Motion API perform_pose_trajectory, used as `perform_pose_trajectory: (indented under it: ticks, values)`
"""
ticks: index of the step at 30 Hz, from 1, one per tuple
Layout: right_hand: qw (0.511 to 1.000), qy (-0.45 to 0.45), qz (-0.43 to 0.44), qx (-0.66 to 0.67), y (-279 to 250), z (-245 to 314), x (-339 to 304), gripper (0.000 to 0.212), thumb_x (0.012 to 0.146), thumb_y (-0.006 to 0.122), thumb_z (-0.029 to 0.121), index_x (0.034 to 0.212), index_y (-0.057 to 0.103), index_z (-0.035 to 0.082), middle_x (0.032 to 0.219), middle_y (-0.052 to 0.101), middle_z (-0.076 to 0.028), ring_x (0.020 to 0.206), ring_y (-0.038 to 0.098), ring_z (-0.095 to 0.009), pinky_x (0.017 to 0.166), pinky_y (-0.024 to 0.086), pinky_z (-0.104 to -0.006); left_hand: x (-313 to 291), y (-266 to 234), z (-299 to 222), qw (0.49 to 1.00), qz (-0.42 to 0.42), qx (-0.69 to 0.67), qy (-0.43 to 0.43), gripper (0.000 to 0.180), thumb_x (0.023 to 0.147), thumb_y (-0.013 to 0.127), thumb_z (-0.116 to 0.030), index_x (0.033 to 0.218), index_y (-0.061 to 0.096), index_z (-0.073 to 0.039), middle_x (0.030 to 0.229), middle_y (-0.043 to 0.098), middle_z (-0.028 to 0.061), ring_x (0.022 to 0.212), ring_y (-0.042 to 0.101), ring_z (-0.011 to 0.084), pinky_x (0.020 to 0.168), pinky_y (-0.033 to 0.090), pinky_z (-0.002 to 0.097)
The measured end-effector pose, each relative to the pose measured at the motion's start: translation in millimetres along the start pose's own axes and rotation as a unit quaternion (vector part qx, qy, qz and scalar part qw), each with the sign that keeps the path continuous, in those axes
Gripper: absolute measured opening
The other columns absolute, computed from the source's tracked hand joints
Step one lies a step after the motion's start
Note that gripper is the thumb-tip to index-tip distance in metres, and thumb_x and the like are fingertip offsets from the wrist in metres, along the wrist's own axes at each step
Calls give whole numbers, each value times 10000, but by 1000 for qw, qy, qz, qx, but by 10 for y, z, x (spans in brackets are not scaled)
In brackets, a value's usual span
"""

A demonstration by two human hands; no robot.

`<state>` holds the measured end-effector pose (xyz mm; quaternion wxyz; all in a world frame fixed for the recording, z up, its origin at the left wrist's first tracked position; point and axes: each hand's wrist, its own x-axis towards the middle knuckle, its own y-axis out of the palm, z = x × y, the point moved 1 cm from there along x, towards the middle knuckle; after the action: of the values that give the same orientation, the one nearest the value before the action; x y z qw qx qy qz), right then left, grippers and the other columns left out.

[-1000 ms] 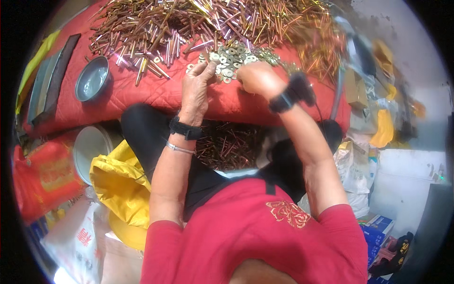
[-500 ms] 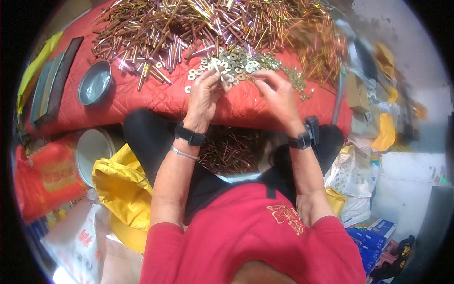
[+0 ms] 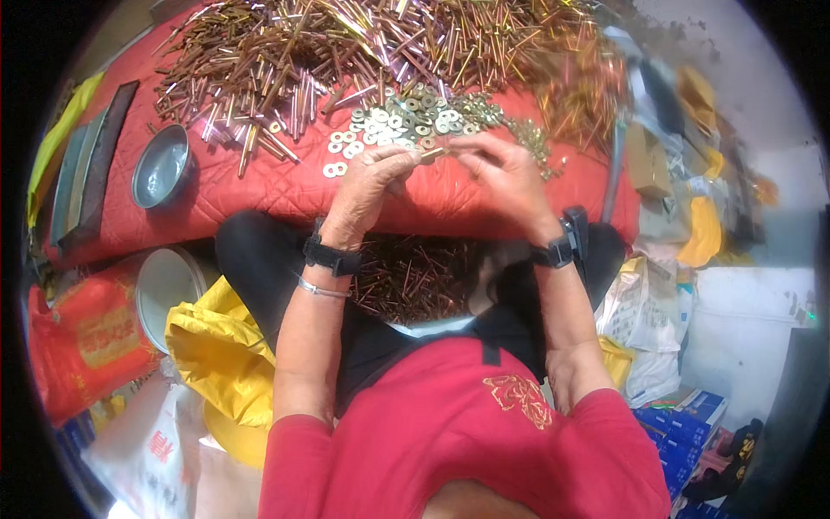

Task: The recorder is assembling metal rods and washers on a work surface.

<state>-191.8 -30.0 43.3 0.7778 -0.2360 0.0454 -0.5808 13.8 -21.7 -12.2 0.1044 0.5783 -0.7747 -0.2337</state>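
Between my two hands, above the near edge of a red quilted cover (image 3: 259,190), sits a short brass-coloured metal rod (image 3: 431,154). My left hand (image 3: 372,177) pinches it between thumb and fingers. Its far end meets the fingertips of my right hand (image 3: 508,177), which are closed together; whatever tiny piece they may hold is hidden. Just beyond my fingers lies a heap of flat round washers (image 3: 393,124). Small gold-coloured nuts (image 3: 527,138) spread to the right of the washers.
A large pile of coppery metal rods (image 3: 285,60) covers the far side. A metal bowl (image 3: 162,166) stands on the left. More rods (image 3: 415,277) fill a container between my legs. A yellow bag (image 3: 216,337) and a white bucket (image 3: 173,290) are low left; blue boxes (image 3: 683,437) low right.
My hands have come together, and the brass-coloured rod now lies level between them. My left hand has turned inward from its raised pinch. The whole view has shifted slightly.
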Motion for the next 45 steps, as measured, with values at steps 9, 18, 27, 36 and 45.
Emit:
perform_pose_trajectory:
  ticks: [9,18,27,36,45]
  values:
    - [1000,6,-19,19,-41,-5,6,205,877,629,72,1074,671,35,913,677,6,762,571,-40,667,466,-199,36,8,38,999,-12,-23,19,173,859,614,-150,928,689,-10,685,500,-71,594,404,19,539,322,186]
    - [999,-8,42,-21,-59,47,-38,198,867,613,45,1056,668,28,927,686,-40,813,589,-60,723,480,-224,18,-28,-1,999,14,36,-4,188,873,608,-164,947,691,-12,658,464,-83,568,368,24,519,293,183]
    - [979,87,182,25,-197,-17,-150,178,870,614,97,1022,664,18,865,642,-2,795,566,-66,722,457,-229,-77,146,-109,973,57,224,-22,176,871,625,-168,986,671,-42,735,564,-34,628,484,45,568,368,189]
    - [981,-34,-165,97,412,-192,-1,159,900,593,168,966,647,34,897,580,-60,861,571,-163,767,446,-275,176,65,344,990,-86,-109,-26,175,845,698,-145,950,594,-52,789,611,11,663,567,94,572,449,199]
    - [951,-96,-220,-193,-234,-629,71,91,835,608,76,909,632,30,843,596,-121,809,602,-294,735,490,-362,140,104,299,938,-207,-278,0,275,944,556,-317,996,558,-47,782,596,40,706,571,123,606,480,240]
